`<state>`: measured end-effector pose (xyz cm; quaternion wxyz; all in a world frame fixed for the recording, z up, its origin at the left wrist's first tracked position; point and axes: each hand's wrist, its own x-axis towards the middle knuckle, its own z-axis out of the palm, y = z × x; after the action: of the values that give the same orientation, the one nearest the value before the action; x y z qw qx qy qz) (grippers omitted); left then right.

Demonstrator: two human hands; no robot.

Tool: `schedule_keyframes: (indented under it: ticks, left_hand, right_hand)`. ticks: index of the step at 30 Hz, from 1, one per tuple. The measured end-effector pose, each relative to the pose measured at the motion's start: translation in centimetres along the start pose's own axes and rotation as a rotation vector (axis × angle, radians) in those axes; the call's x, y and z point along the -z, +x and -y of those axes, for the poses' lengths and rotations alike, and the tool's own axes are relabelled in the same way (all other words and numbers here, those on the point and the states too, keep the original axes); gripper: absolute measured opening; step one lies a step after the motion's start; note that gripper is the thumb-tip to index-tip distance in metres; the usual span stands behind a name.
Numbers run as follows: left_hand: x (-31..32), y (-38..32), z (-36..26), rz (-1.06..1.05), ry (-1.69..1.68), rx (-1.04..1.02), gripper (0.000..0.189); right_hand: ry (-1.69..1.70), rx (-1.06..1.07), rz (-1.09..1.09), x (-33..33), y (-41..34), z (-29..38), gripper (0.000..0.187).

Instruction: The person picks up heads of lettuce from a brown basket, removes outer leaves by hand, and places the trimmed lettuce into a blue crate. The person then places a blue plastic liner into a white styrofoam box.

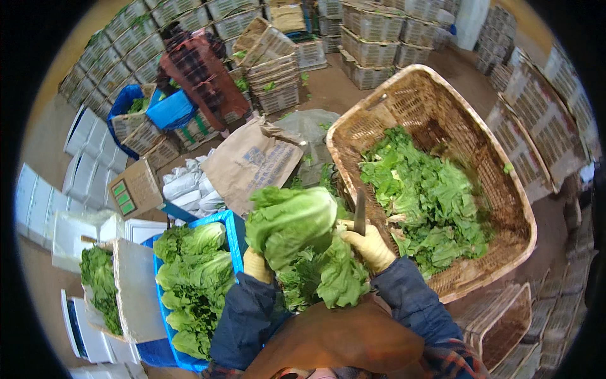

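Note:
My left hand point(257, 266), in a pale yellow glove, holds a head of leafy lettuce point(296, 222) from below, its fingers partly hidden by the leaves. My right hand point(371, 246), gloved alike, grips a knife whose blade point(360, 211) points away from me. A loose lettuce leaf point(342, 277) hangs by the same hand. To the right, a large dirty plastic basket point(338, 156) holds a pile of loose green leaves point(426, 194). At the left, rows of lettuce heads point(199, 279) lie in a blue-lined container point(234, 237).
A brown paper sack point(255, 161) and white bags point(189, 184) lie beyond the lettuce. A foam box with greens point(130, 293) stands at the left. Another person point(203, 71) bends over crates at the back left. Stacked plastic crates point(374, 42) line the back and right.

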<state>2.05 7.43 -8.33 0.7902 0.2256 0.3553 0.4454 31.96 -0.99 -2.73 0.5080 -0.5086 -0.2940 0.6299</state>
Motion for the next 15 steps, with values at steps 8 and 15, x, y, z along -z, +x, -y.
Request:
schedule_keyframes:
  ticks: [8, 15]
  left_hand:
    - [2.0, 0.4, -0.2, 0.173, 0.278, -0.228, 0.052]
    - [2.0, 0.1, -1.2, 0.140, -0.003, -0.244, 0.047]
  right_hand:
    - [-0.510, 0.102, -0.284, 0.5, 4.5, 3.6, 0.053]
    - [-0.342, -0.061, -0.043, -3.5, 3.8, 7.5, 0.035]
